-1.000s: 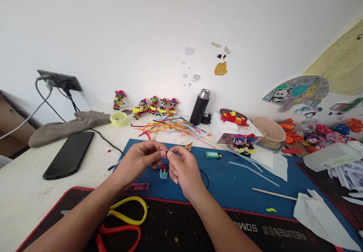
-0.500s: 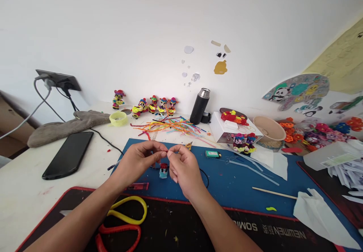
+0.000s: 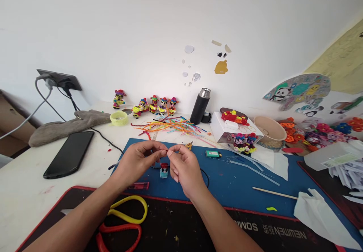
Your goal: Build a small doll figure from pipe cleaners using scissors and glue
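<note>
Over the blue mat [image 3: 227, 184], my left hand [image 3: 143, 159] and my right hand [image 3: 184, 168] meet fingertip to fingertip. Both pinch at the same spot; a tiny reddish bit shows there, too small to name. Just below and behind the fingers stands a small fuzzy figure [image 3: 163, 171] with a red top and light blue body, apart from both hands. Scissors [image 3: 145, 210] with one yellow and one red handle loop lie under my left forearm, their blades partly covered. A flat pink-red item [image 3: 141, 185] rests near my left wrist, partly hidden.
Coloured fuzzy stems [image 3: 170, 126] lie piled behind the mat, beside a black thermos [image 3: 200, 106]. Several finished figures [image 3: 153, 104] line the wall. A phone [image 3: 69, 154] lies left; a white box [image 3: 218, 131], wooden stick [image 3: 275, 193] and tissue [image 3: 320, 216] are right.
The view has shifted very slightly. Both hands keep the same pinch in the same place, and nothing else has visibly moved.
</note>
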`<state>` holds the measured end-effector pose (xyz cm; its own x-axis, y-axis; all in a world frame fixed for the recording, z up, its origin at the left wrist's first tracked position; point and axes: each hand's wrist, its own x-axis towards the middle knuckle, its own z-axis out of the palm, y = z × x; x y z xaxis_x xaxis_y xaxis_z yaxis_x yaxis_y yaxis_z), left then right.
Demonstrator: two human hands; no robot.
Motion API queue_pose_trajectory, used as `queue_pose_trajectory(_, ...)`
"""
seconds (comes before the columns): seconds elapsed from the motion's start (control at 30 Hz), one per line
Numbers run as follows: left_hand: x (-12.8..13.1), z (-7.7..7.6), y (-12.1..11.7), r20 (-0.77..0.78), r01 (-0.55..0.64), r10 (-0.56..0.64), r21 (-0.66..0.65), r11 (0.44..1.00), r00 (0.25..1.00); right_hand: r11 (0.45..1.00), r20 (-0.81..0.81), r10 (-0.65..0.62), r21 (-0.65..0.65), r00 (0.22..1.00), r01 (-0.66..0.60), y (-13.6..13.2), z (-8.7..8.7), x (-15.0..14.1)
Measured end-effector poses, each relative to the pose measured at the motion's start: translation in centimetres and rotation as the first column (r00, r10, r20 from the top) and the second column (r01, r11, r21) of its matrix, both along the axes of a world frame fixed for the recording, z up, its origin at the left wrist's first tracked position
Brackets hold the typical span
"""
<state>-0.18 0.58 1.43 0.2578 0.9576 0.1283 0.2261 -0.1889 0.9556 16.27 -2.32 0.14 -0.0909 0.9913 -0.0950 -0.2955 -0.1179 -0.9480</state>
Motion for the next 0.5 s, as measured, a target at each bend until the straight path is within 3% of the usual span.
queue_pose_trajectory(0.5, 0.12, 0.62, -0.06, 0.091, 0.001, 0.008, -0.098, 0.995, 0.996, 1.0, -0.035, 0.016, -0.008, 0.999, -0.016, -0.12, 0.17, 0.1)
